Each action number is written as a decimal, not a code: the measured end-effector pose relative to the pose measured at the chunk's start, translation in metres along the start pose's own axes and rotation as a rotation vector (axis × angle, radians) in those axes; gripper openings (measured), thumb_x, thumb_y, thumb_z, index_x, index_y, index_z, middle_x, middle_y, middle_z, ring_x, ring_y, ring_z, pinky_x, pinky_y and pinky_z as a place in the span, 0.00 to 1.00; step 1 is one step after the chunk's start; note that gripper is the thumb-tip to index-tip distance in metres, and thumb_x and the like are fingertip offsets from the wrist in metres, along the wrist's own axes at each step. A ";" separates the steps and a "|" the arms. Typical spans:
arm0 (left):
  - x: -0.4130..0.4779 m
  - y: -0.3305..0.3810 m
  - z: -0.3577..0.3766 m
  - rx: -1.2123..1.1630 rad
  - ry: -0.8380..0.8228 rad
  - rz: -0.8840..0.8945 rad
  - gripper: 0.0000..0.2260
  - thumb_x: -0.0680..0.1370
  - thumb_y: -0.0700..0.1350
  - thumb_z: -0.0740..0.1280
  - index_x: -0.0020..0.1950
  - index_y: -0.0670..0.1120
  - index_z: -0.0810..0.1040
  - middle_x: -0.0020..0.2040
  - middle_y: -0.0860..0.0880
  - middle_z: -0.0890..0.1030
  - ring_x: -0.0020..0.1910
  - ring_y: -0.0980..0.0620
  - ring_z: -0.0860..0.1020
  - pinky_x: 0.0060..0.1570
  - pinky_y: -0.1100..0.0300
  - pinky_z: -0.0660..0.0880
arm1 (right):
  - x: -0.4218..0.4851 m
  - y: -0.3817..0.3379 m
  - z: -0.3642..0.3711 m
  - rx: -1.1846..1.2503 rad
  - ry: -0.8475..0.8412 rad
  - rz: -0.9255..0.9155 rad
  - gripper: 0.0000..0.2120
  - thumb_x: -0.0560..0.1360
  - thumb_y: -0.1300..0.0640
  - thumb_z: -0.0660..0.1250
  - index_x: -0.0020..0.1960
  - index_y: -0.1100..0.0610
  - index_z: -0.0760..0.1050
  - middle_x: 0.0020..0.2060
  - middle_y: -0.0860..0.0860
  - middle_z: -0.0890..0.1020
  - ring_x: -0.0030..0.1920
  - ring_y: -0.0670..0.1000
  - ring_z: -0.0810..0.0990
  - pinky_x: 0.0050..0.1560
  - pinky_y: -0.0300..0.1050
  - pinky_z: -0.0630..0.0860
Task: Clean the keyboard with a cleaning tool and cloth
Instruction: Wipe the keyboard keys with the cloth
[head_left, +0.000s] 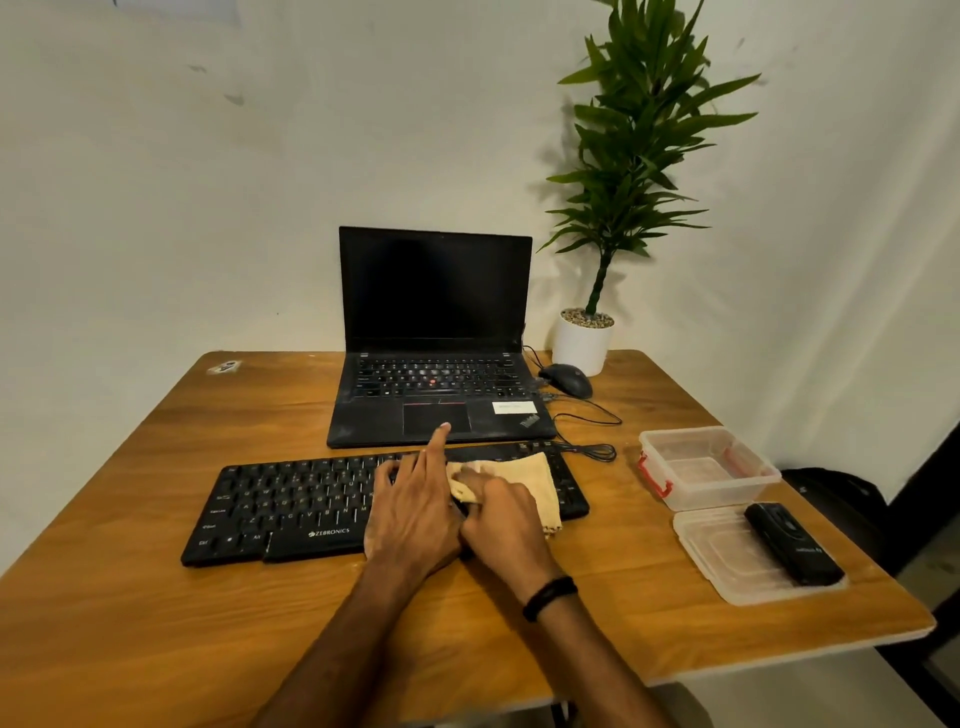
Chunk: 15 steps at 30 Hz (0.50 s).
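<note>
A black Zebronics keyboard (291, 506) lies across the wooden table (156, 623) in front of the laptop. A beige cloth (535, 480) is spread over the keyboard's right part. My right hand (501, 514) presses down on the cloth and pinches a fold of it. My left hand (415, 499) rests flat on the keys just left of the cloth, index finger stretched toward the laptop. A black handheld cleaning tool (792, 543) lies on a clear lid at the right, away from both hands.
An open black laptop (436, 332) stands behind the keyboard, with a black mouse (566, 379) and coiled cables to its right. A potted plant (582, 340) stands at the back right. A clear plastic box (709, 465) with red clips and its lid (727, 561) occupy the right edge.
</note>
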<state>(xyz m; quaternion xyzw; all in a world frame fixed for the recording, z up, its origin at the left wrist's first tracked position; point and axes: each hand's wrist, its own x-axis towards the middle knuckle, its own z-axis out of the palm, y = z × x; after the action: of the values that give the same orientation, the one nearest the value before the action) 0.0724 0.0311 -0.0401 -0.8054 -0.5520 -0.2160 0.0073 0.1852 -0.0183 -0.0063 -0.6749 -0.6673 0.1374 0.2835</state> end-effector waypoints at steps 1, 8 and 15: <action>0.000 0.000 0.000 -0.010 -0.006 -0.003 0.47 0.75 0.68 0.60 0.83 0.49 0.39 0.72 0.50 0.74 0.70 0.52 0.71 0.76 0.48 0.57 | -0.009 0.004 -0.007 0.042 -0.028 -0.017 0.19 0.79 0.63 0.64 0.68 0.50 0.76 0.62 0.49 0.81 0.61 0.49 0.78 0.63 0.42 0.76; -0.004 0.006 -0.005 -0.006 0.016 -0.016 0.61 0.60 0.88 0.53 0.83 0.52 0.52 0.74 0.51 0.73 0.73 0.52 0.69 0.77 0.48 0.55 | -0.039 0.014 -0.065 1.010 0.184 0.344 0.11 0.81 0.61 0.62 0.53 0.49 0.81 0.46 0.48 0.87 0.48 0.47 0.85 0.46 0.44 0.82; -0.015 0.007 0.003 -0.135 0.228 0.139 0.39 0.71 0.75 0.62 0.73 0.50 0.71 0.64 0.51 0.78 0.64 0.50 0.75 0.71 0.46 0.66 | -0.056 0.039 -0.106 1.459 0.297 0.615 0.11 0.80 0.64 0.64 0.62 0.59 0.78 0.49 0.59 0.86 0.49 0.60 0.85 0.46 0.58 0.83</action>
<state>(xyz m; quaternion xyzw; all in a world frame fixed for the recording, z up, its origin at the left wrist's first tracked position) 0.0756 0.0161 -0.0469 -0.8105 -0.4748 -0.3417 0.0306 0.2733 -0.0924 0.0456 -0.4842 -0.1490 0.5192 0.6883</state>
